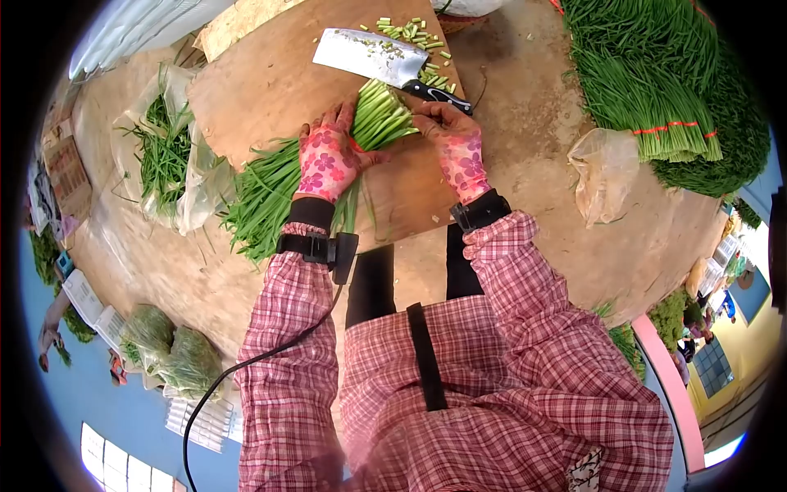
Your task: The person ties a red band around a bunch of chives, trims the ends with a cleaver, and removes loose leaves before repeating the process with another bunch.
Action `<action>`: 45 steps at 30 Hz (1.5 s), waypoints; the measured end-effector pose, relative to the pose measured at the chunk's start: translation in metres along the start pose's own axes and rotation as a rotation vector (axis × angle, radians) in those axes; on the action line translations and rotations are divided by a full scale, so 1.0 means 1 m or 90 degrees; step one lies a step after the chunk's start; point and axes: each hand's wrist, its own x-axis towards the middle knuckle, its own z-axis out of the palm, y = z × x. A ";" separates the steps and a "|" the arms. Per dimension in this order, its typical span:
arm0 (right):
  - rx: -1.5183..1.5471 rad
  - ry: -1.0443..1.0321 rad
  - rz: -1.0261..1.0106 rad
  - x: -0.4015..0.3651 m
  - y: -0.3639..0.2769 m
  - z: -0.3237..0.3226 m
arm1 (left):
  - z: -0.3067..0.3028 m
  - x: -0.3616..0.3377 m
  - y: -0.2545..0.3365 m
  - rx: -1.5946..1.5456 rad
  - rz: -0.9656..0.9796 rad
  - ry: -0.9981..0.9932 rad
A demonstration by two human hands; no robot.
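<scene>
Plaid-sleeved forearms [287,312] reach forward. Left hand [328,160], palm down, fingers curled, grips the chive bundle [381,115] on the cutting board [262,86]; right hand [455,143] pinches its stalk ends, cleaver [369,56] beyond at 12 o'clock.

This looks like a vegetable market stall. Tall heaps of long green chives [656,74] tied with red bands [668,128] crowd the worn brown bench [533,139] (more greens sit in clear plastic bags [176,164]), beside a round wooden chopping board [262,82] and a broad steel cleaver [369,56].
</scene>
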 end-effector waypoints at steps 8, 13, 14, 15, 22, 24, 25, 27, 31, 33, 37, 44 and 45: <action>-0.249 -0.077 -0.020 0.009 -0.006 -0.002 | 0.004 0.004 0.012 0.038 -0.010 0.024; -0.186 -0.031 -0.035 0.014 -0.012 -0.006 | 0.005 0.007 0.014 0.044 0.006 0.060; -0.079 -0.038 0.006 0.014 -0.015 -0.005 | 0.006 0.007 0.015 0.058 0.016 0.085; -0.207 -0.007 -0.072 0.018 -0.014 -0.008 | 0.003 0.010 0.018 0.055 -0.020 0.032; -0.941 0.002 -0.296 0.060 0.003 -0.006 | -0.014 0.002 0.027 0.102 -0.091 0.028; -1.013 -0.061 -0.216 0.068 -0.004 0.004 | -0.019 -0.008 0.025 0.108 -0.143 0.052; -1.050 -0.094 -0.172 0.070 -0.007 0.007 | -0.020 -0.012 0.024 0.114 -0.176 0.056; -0.948 -0.042 -0.201 0.070 -0.002 0.003 | -0.019 -0.016 0.024 0.152 -0.202 0.024; -0.703 -0.006 -0.159 0.035 -0.020 -0.015 | 0.003 0.001 -0.003 0.106 -0.108 0.182; -0.633 -0.013 -0.066 0.008 -0.028 -0.021 | 0.007 0.007 -0.002 0.070 -0.169 0.045; -0.440 -0.051 -0.024 -0.043 -0.015 -0.035 | 0.024 0.006 0.026 0.247 -0.223 0.047; -0.498 -0.106 0.165 -0.061 0.001 -0.011 | 0.029 0.007 0.032 0.251 -0.244 0.074; -0.523 -0.117 0.166 -0.058 0.008 -0.011 | 0.030 0.006 0.032 0.255 -0.237 0.080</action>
